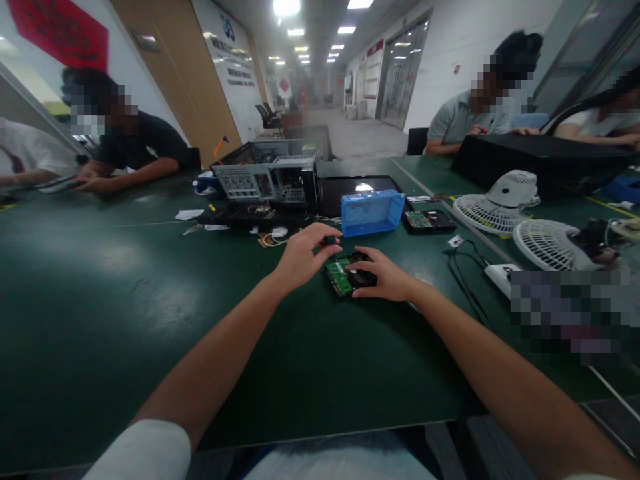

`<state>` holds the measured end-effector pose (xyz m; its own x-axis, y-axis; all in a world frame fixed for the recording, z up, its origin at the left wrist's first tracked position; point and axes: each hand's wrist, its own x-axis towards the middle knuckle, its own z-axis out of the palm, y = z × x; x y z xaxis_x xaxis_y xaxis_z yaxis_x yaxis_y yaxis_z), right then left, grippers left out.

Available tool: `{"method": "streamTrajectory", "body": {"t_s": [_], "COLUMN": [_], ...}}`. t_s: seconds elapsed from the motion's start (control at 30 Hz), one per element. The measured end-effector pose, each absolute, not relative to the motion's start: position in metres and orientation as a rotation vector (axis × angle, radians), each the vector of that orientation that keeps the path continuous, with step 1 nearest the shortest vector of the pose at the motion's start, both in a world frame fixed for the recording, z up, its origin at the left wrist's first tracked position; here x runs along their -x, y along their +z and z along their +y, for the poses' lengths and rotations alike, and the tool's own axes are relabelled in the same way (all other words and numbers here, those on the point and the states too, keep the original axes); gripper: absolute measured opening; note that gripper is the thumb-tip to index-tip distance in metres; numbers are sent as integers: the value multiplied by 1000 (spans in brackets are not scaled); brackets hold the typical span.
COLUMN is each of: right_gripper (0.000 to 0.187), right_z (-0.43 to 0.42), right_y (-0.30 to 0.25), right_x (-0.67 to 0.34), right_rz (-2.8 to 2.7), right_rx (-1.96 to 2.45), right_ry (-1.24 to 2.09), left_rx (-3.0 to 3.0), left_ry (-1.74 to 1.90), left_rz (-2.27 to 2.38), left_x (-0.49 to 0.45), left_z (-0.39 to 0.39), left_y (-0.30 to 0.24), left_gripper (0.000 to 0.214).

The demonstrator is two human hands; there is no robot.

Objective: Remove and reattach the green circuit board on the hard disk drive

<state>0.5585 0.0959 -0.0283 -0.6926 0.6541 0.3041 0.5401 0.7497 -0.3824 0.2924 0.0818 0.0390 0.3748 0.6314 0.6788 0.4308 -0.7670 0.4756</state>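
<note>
A hard drive (339, 275) lies on the green table with its green circuit board facing up. My right hand (384, 275) grips it from the right, thumb at the near edge and fingers over the far side and top. Just above the drive's far left corner, my left hand (307, 253) pinches a small dark piece (330, 240) between thumb and fingers; its kind is too small to make out. Behind the drive a blue plastic box (373, 213) stands on its side, and a second hard drive (429, 221) lies to its right.
An open computer case (267, 180) stands at the back, with a dark flat panel (330, 190) beside it. White fan parts (543, 245), a power strip (500, 273) and cables are at the right. Several people sit around the green table (200, 307), near a black box (540, 157).
</note>
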Motion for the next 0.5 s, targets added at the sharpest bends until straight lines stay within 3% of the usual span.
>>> {"method": "streamTrajectory", "body": {"t_s": [0.3,0.5], "right_gripper": [64,65], "right_z": [96,95], "right_y": [-29,-27], "right_x": [-558,-558], "right_rz": [-2523,-2524], "right_rx": [897,914], "right_ry": [373,382], "left_rx": [-2555,-2508], "left_ry": [1324,1405], "left_rz": [833,989], "left_x": [-296,-293], "left_z": [79,81], "left_y": [37,36], "left_gripper": [26,28]}}
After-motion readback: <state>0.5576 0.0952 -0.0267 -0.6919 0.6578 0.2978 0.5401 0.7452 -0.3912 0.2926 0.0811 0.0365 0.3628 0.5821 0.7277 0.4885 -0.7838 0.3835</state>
